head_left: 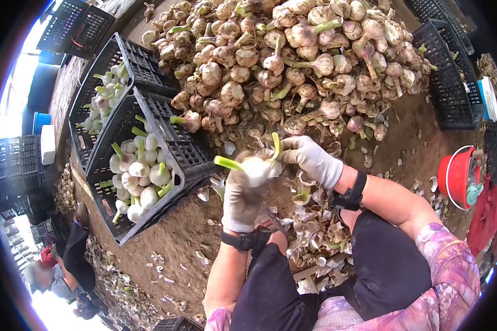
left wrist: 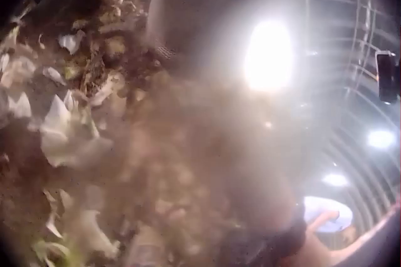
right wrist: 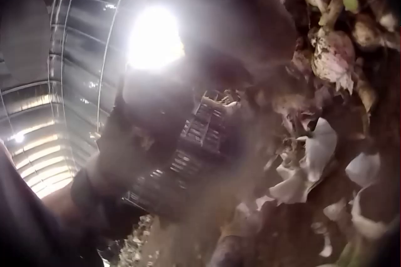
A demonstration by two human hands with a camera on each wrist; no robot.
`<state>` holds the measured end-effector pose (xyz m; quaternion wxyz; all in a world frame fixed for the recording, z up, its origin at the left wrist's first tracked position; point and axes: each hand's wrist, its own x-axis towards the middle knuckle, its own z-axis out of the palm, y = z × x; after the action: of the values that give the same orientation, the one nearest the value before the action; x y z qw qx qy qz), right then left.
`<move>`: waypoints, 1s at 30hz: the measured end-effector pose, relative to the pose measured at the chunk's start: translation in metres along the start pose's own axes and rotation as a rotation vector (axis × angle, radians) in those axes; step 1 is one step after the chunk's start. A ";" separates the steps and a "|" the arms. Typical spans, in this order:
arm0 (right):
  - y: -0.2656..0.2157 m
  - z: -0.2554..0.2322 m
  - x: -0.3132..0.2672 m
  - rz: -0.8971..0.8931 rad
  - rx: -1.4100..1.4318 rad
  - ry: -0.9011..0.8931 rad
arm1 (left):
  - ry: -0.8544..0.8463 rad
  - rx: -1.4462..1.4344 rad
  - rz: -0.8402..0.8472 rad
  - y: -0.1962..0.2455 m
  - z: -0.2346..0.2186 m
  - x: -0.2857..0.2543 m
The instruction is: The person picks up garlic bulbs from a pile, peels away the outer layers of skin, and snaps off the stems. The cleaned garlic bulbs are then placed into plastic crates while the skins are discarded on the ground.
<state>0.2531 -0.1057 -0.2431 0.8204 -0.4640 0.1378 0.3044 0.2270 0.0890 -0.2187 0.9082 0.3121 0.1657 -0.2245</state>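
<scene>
In the head view, a pale garlic bulb [head_left: 258, 170] with a cut green stem pointing left sits in my gloved left hand [head_left: 242, 201], which grips it from below. A second green strip [head_left: 276, 147] stands up at the bulb's right side. There my gloved right hand [head_left: 313, 160] pinches the bulb's outer layer with bent fingers, their tips partly hidden. Left of the hands, a black crate [head_left: 174, 143] contains cleaned white garlic bulbs [head_left: 141, 171] with short green stems. Glare and blur hide the grip in both wrist views.
A big heap of unpeeled garlic [head_left: 270, 66] lies ahead. Behind the near crate stands another black crate [head_left: 76, 110] of white bulbs. Peeled skins [head_left: 320, 237] litter the ground between the knees. At right are a red bucket [head_left: 453, 176] and a black crate [head_left: 447, 77]. Another person [head_left: 61, 276] sits far left.
</scene>
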 end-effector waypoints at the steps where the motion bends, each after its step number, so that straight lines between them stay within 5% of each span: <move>1: 0.001 -0.003 0.005 -0.066 -0.130 0.042 | -0.072 0.076 -0.018 0.002 0.001 0.000; 4: -0.002 -0.023 0.022 -0.198 0.074 0.300 | -0.133 0.049 -0.115 0.002 -0.005 -0.007; 5: -0.007 -0.037 0.029 -0.190 -0.090 0.405 | -0.149 0.047 -0.127 0.003 -0.004 -0.011; 7: -0.005 -0.049 0.032 -0.603 -1.092 0.182 | -0.124 0.085 -0.108 0.005 -0.010 -0.012; 8: -0.012 -0.030 0.024 -0.390 -1.483 -0.081 | -0.117 0.135 -0.101 0.006 -0.019 -0.012; 9: -0.021 -0.015 0.006 0.020 -1.664 -0.320 | -0.110 0.183 -0.093 0.007 -0.024 -0.011; 11: -0.019 0.006 -0.010 0.034 -1.534 -0.342 | -0.052 0.230 -0.002 0.012 -0.017 -0.015; 13: -0.027 0.014 -0.009 -0.050 -0.879 -0.310 | 0.019 0.276 0.092 0.013 -0.008 -0.020; 15: -0.026 0.026 -0.006 -0.123 -0.584 -0.283 | 0.067 0.363 0.111 0.011 -0.006 -0.020; 18: -0.010 0.032 0.003 -0.332 -0.781 -0.180 | 0.046 0.483 0.083 0.011 -0.007 -0.020; 21: -0.024 0.028 0.005 0.165 -0.315 -0.282 | 0.026 0.365 0.035 0.013 -0.003 -0.024; 25: -0.027 0.027 0.002 0.262 -0.095 -0.250 | 0.044 0.258 0.053 0.009 -0.009 -0.027; 30: -0.037 0.038 -0.017 0.064 -0.377 -0.186 | 0.084 0.394 0.124 0.013 0.000 -0.023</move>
<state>0.2604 -0.0939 -0.1893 0.7180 -0.5746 0.0165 0.3923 0.2148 0.1052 -0.2018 0.8339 0.5024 0.1370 -0.1831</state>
